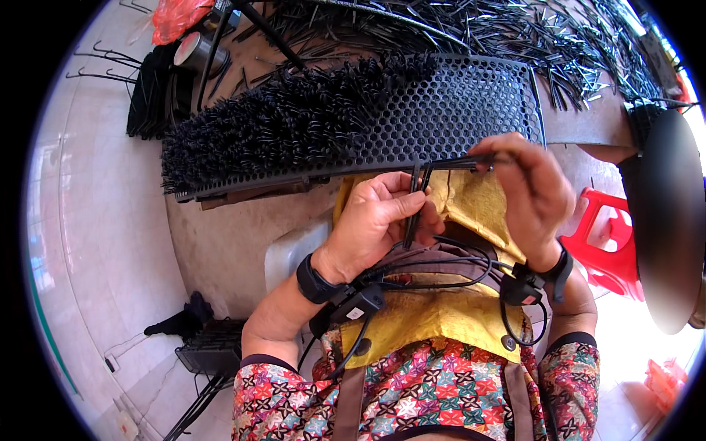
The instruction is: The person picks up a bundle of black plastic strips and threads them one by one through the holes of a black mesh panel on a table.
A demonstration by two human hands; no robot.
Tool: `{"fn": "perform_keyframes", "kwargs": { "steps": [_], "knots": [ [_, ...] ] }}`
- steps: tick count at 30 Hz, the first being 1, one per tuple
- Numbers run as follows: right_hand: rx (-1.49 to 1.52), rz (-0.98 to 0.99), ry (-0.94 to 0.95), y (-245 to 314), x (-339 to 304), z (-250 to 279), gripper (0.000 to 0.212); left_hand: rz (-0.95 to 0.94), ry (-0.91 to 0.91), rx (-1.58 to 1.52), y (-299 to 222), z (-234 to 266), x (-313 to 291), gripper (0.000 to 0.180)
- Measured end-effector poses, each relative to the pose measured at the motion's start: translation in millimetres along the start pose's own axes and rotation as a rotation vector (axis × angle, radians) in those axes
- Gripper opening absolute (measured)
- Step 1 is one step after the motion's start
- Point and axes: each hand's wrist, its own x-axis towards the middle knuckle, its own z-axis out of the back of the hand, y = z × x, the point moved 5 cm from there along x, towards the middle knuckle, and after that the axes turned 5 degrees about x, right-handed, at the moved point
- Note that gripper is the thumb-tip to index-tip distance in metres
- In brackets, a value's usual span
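Observation:
In front of me lies a long black panel with honeycomb holes (pixel 478 95). Short black strips (pixel 272 117) stand densely in its left and middle part, while the holes at the right show bare. Just below its near edge, my left hand (pixel 375 217) pinches a few thin black rods (pixel 413 220) between thumb and fingers, held roughly upright. To the right, my right hand (pixel 533 187) is closed, slightly blurred, around the end of several more thin black rods (pixel 452 164). These lie nearly level, and their left ends meet the tops of the upright ones.
Loose black rods (pixel 485 29) are heaped on the table behind the panel. A metal can (pixel 198 53) and a red plastic bag (pixel 180 18) are at the far left. A red stool (pixel 603 235) stands at the right, beside another person (pixel 625 151). Cables hang between my wrists.

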Motion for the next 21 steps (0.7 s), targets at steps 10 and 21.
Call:
{"fn": "perform_keyframes", "kwargs": {
  "steps": [10, 21],
  "knots": [
    [0.84, -0.388, -0.239, -53, 22, 37, 0.015, -0.108, -0.097, 0.14, 2, 4, -10, 0.014],
    [0.663, -0.689, 0.177, -51, 1, -17, 0.013, -0.068, -0.154, 0.168, -5, -10, -3, 0.015]
  ]
}}
